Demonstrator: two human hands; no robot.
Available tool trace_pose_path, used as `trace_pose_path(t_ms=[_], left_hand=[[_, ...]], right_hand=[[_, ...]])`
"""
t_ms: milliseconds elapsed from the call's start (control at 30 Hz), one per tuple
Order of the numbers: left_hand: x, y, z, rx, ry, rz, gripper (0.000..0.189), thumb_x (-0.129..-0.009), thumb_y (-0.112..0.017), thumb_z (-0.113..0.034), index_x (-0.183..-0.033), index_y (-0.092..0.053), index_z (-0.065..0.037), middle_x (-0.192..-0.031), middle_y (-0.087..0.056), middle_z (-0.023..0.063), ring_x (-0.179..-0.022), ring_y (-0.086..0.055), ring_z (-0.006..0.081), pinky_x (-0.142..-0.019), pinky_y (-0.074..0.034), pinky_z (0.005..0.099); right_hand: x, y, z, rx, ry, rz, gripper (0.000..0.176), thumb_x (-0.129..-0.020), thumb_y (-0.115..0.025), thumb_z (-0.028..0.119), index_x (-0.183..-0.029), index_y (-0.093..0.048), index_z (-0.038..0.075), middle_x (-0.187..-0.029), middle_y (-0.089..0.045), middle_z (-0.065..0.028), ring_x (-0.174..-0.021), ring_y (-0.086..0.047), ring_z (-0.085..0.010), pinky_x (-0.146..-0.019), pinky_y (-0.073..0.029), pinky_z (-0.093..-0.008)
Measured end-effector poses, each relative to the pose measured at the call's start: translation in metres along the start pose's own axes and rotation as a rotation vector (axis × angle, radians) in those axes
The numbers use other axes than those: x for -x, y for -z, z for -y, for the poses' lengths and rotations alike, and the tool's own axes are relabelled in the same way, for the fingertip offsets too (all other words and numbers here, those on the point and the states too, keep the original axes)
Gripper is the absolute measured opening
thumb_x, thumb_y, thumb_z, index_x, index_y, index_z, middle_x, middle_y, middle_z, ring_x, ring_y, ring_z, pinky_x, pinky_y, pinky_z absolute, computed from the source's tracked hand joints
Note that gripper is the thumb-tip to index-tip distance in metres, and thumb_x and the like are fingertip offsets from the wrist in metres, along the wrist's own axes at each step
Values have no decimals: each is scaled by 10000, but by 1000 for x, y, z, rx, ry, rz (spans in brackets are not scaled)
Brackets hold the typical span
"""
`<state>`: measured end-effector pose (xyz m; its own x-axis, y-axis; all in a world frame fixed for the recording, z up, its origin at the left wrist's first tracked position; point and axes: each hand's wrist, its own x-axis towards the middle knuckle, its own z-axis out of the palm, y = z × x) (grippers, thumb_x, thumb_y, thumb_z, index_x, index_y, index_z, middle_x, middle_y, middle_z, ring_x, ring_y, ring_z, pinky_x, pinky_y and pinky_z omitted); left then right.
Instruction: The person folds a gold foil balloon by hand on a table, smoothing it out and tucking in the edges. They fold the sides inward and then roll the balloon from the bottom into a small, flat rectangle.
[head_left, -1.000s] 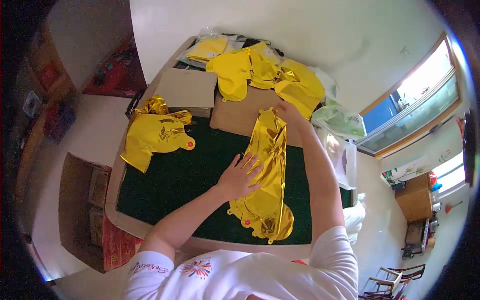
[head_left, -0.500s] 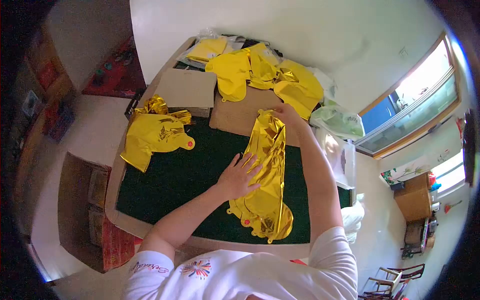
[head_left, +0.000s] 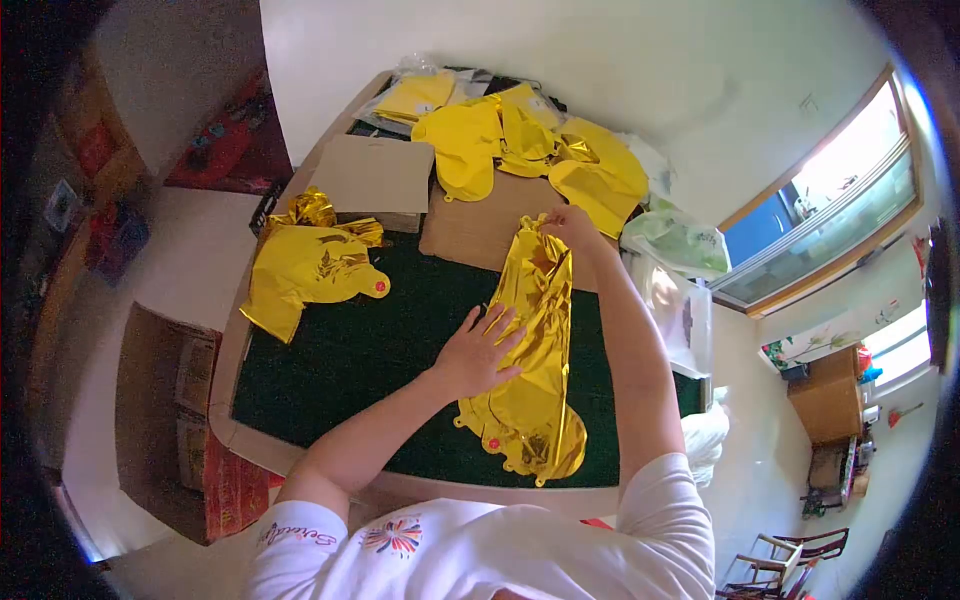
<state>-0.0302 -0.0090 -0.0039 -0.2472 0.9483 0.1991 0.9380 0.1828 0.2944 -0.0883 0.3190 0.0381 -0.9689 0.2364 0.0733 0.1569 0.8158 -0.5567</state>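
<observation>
A long, crinkled, shiny gold foil piece point(head_left: 540, 305) is laid on a dark green tabletop point(head_left: 390, 390), its far end over a flat brown cardboard sheet point(head_left: 475, 225). Its left edge is covered by the left hand point(head_left: 478, 355) — fingers spread apart — and its far end is pinched between the right hand's point(head_left: 568, 226) fingers.

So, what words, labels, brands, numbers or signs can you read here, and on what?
"Seren…" on the left sleeve; its last letters are unclear.
Too small or blurred to read: any marking on the red spot of the handled gold foil, and on the pale green bag.
</observation>
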Motion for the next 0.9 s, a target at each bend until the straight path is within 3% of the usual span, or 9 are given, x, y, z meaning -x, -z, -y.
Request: trace_pose_path(t_ms=[200,400,500,600,700,800,900], left_hand=[[0,0,0,2,-1,-5,663,-916,-480,-518,-1440,-368,-128,-1510,-300,169,-1422,-228,333,-1156,-149,530],[0,1,-1,-7,2,5,657,-917,-476,-518,-1434,-378,-125,-1512,-297,170,-1422,-227,329,-1156,-148,531],[0,1,0,4,-2,1,660,-914,-480,-518,-1431,-381,-120,-1510,-298,172,-1421,-231,326,-1154,-152,532],[1,-2,0,-8,-12,-19,663,-915,-479,-517,-1432,-377,-116,-1511,-295,174,-1421,-230,326,-1156,-151,529],[0,1,-1,-16,-2,11,663,-919,-473,-517,-1435,-374,-113,-1515,-287,171,-1424,-222,324,-1159,-148,523],[-1,3,-1,-13,6,45,663,-922,-467,-517,-1439,-369,-114,-1522,-274,170,-1432,-204,319,-1163,-139,520],[-1,2,-1,-1,12,42,668,-923,-466,-521,-1444,-361,-117,-1528,-262,168,-1439,-186,314,-1165,-127,521]], right_hand=[[1,1,1,-3,-23,11,212,-768,-747,205,-862,-688,24,-715,-634,-99,-668,-587,-177,-635,-472,-320],[-4,1,-11,68,57,29,250,-807,-697,250,-941,-698,39,-798,-682,-126,-725,-640,-209,-666,-498,-354],[-3,-3,-8,-75,24,6,236,-775,-731,201,-931,-701,27,-818,-682,-118,-757,-644,-197,-691,-505,-340],[-5,-8,-13,102,51,-65,238,-776,-731,195,-949,-705,34,-843,-692,-120,-784,-658,-191,-701,-516,-338],[-1,-6,-13,62,-108,-69,256,-779,-729,205,-977,-706,44,-854,-695,-122,-780,-665,-198,-695,-518,-344],[4,-4,-13,-11,-53,-143,256,-788,-721,215,-984,-708,51,-849,-695,-117,-758,-662,-199,-675,-513,-338],[0,-5,-19,38,23,-86,229,-789,-718,206,-958,-712,51,-817,-685,-110,-724,-646,-189,-648,-501,-327]])
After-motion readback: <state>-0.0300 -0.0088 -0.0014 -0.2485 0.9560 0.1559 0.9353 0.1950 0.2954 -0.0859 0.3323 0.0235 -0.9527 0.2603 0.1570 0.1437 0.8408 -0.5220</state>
